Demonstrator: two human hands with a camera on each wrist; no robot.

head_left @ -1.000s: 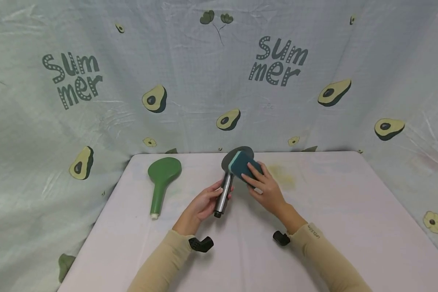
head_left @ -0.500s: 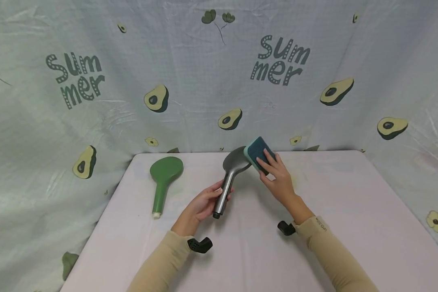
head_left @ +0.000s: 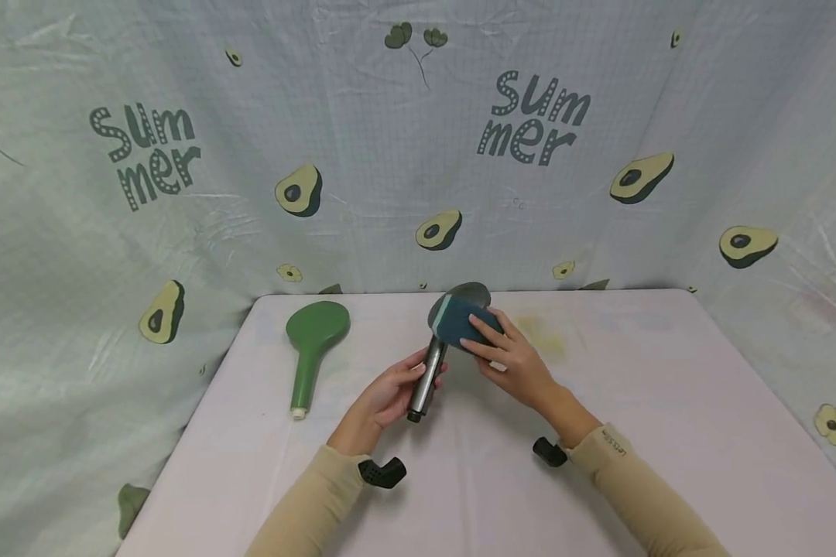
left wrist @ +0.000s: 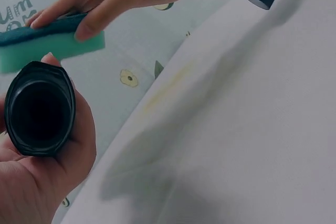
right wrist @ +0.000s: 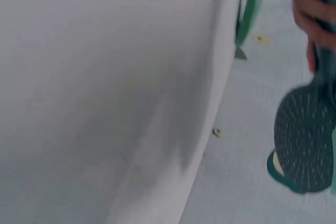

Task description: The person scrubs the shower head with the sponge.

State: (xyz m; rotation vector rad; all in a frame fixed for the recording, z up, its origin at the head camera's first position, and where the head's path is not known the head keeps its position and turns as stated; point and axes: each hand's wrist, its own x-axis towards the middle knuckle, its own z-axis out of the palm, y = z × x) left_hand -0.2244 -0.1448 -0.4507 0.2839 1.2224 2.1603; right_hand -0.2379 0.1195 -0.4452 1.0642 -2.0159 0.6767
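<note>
Extending past curled fingers of the left hand (head_left: 385,398), the shower head (head_left: 426,383) is gripped by its handle; over its disc (right wrist: 304,140), the sponge (head_left: 464,322) is pinched by the right hand (head_left: 518,367).

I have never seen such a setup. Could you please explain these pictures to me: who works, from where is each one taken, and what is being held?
There is no machine: a person works with two bare hands. The wide picture comes from a camera on the head. The other two come from cameras on the wrists, probably those black pieces.

The left hand grips a grey shower head by its handle. The right hand holds a sponge at its round part; whether they touch is hard to tell. On the table lies a green shower head, held by neither hand.

The left wrist view looks at the handle's end; the right, at the dotted face.
</note>
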